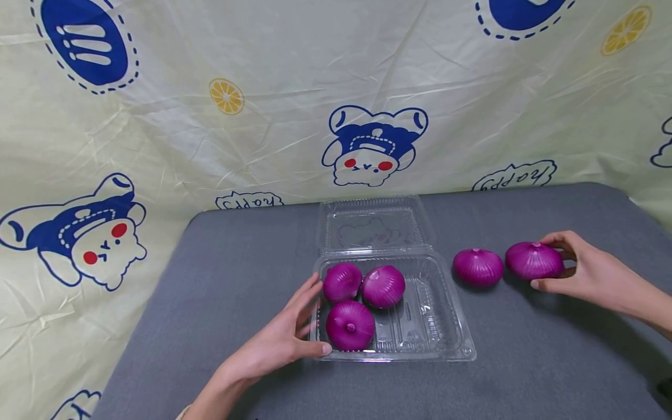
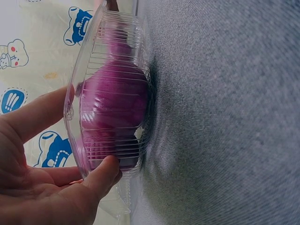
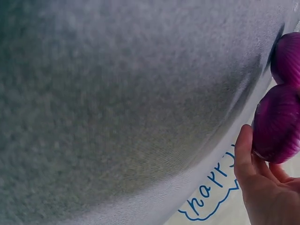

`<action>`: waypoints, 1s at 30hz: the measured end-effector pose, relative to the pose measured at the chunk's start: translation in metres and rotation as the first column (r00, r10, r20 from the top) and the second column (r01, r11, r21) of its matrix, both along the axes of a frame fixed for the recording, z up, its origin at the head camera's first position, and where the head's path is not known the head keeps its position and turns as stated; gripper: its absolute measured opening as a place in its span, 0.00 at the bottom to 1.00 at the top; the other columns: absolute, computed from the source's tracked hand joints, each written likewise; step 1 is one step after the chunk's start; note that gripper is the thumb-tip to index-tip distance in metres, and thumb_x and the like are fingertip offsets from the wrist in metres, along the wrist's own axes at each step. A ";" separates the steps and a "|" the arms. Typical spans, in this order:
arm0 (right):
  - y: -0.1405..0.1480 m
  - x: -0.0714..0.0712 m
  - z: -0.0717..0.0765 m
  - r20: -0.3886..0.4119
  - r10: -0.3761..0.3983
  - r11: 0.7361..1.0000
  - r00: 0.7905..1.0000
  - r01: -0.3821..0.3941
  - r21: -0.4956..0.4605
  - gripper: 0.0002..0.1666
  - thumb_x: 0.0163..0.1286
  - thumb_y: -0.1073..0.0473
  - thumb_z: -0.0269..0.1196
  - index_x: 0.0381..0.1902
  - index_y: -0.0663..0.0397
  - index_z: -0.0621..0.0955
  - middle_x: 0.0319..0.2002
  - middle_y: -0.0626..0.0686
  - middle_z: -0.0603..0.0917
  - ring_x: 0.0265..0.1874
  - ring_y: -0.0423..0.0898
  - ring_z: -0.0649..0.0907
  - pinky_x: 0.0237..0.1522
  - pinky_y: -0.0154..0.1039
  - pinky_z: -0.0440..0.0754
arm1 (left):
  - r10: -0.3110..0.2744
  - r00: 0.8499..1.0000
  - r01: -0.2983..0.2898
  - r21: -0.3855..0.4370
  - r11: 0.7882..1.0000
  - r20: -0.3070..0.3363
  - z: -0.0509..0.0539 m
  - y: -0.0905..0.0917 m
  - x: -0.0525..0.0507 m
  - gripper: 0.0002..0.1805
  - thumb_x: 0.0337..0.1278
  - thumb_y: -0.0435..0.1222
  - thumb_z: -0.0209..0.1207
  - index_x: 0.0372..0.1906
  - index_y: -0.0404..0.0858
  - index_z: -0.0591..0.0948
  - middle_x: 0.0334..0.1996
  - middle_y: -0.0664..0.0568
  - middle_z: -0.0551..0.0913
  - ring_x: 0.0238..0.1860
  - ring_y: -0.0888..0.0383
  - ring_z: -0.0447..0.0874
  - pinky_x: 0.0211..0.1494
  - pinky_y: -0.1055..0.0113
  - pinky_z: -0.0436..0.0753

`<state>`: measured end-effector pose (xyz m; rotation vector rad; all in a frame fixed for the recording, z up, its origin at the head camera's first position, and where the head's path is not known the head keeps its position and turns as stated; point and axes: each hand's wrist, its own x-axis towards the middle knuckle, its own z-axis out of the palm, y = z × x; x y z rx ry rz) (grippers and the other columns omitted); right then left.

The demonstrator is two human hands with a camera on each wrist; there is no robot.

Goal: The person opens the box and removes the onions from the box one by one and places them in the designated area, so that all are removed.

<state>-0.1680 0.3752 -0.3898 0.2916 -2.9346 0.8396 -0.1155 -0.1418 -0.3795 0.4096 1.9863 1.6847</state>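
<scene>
My right hand (image 1: 598, 277) grips a purple onion (image 1: 534, 260) on the grey cloth, thumb on its near side and fingers behind. In the right wrist view the held onion (image 3: 277, 124) sits against another. That second loose onion (image 1: 478, 267) lies just left of it. A clear plastic clamshell container (image 1: 436, 312) stands with its lid laid back. Inside, on its left half, are three onions (image 1: 350, 325). My left hand (image 1: 278, 338) rests against the container's left side with fairly straight fingers; the left wrist view shows the thumb (image 2: 104, 176) touching the side wall.
The container's lid (image 1: 375, 224) lies toward the back edge of the grey-covered table (image 1: 247, 262). Behind it hangs a pale printed cloth (image 1: 283, 134). A small dark object (image 1: 665, 389) shows at the right edge.
</scene>
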 end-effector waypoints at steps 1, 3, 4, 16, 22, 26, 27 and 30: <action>0.001 -0.001 0.000 0.006 0.004 1.000 1.000 -0.004 -0.001 0.47 0.48 0.52 0.80 0.57 0.64 0.67 0.49 0.68 0.76 0.37 0.37 0.80 0.26 0.28 0.77 | -0.001 1.000 0.001 0.001 1.000 -0.001 0.000 0.000 0.000 0.53 0.52 0.28 0.69 0.78 0.46 0.51 0.78 0.60 0.40 0.76 0.45 0.46 0.73 0.53 0.60; 0.001 -0.003 -0.001 0.014 0.009 1.000 1.000 -0.009 0.005 0.46 0.49 0.52 0.80 0.58 0.64 0.67 0.49 0.68 0.76 0.38 0.43 0.82 0.26 0.29 0.77 | -0.002 1.000 0.002 0.000 1.000 -0.004 0.000 0.000 0.000 0.53 0.52 0.28 0.69 0.78 0.46 0.51 0.78 0.60 0.40 0.76 0.45 0.46 0.73 0.52 0.59; 0.001 -0.004 -0.001 0.017 0.012 1.000 1.000 -0.012 0.007 0.46 0.49 0.51 0.80 0.58 0.64 0.68 0.49 0.69 0.76 0.38 0.49 0.83 0.26 0.30 0.77 | -0.003 1.000 0.003 0.000 1.000 -0.005 0.000 0.000 0.000 0.53 0.52 0.28 0.69 0.78 0.46 0.51 0.78 0.60 0.40 0.76 0.46 0.46 0.73 0.52 0.59; -0.001 -0.010 -0.007 0.127 0.020 1.000 0.992 -0.023 0.021 0.51 0.56 0.45 0.75 0.63 0.69 0.63 0.54 0.73 0.72 0.49 0.70 0.77 0.32 0.29 0.80 | -0.004 1.000 0.004 0.002 1.000 -0.006 0.001 0.000 0.000 0.53 0.52 0.27 0.68 0.78 0.45 0.51 0.78 0.61 0.41 0.76 0.47 0.46 0.73 0.53 0.60; -0.001 -0.011 -0.007 0.159 0.038 0.999 0.986 -0.040 0.005 0.54 0.56 0.46 0.75 0.66 0.70 0.59 0.57 0.74 0.69 0.52 0.71 0.75 0.34 0.28 0.80 | -0.005 1.000 0.005 -0.001 1.000 -0.010 0.000 -0.001 0.000 0.52 0.52 0.28 0.68 0.78 0.46 0.51 0.78 0.61 0.41 0.76 0.47 0.46 0.73 0.53 0.60; 0.000 -0.010 -0.006 0.157 0.046 0.999 0.987 -0.046 -0.004 0.54 0.56 0.47 0.75 0.67 0.68 0.59 0.59 0.74 0.68 0.52 0.72 0.74 0.34 0.27 0.80 | -0.006 1.000 0.006 0.000 1.000 -0.010 0.000 -0.001 0.000 0.52 0.52 0.28 0.69 0.78 0.46 0.51 0.78 0.60 0.40 0.76 0.48 0.45 0.73 0.53 0.60; 0.000 -0.009 -0.006 0.153 0.046 0.999 0.987 -0.046 -0.007 0.54 0.56 0.47 0.75 0.67 0.68 0.59 0.59 0.73 0.68 0.52 0.72 0.74 0.34 0.27 0.80 | -0.006 1.000 0.006 0.000 1.000 -0.009 0.000 -0.001 0.000 0.52 0.52 0.28 0.69 0.78 0.45 0.51 0.78 0.60 0.40 0.76 0.47 0.45 0.73 0.53 0.60; 0.000 -0.006 -0.004 0.135 0.044 0.999 0.990 -0.044 -0.001 0.53 0.57 0.48 0.75 0.68 0.67 0.60 0.59 0.73 0.68 0.53 0.71 0.73 0.35 0.33 0.85 | -0.010 1.000 0.010 0.006 1.000 -0.009 0.000 -0.001 0.000 0.53 0.52 0.28 0.69 0.78 0.45 0.51 0.78 0.60 0.39 0.77 0.48 0.45 0.73 0.53 0.60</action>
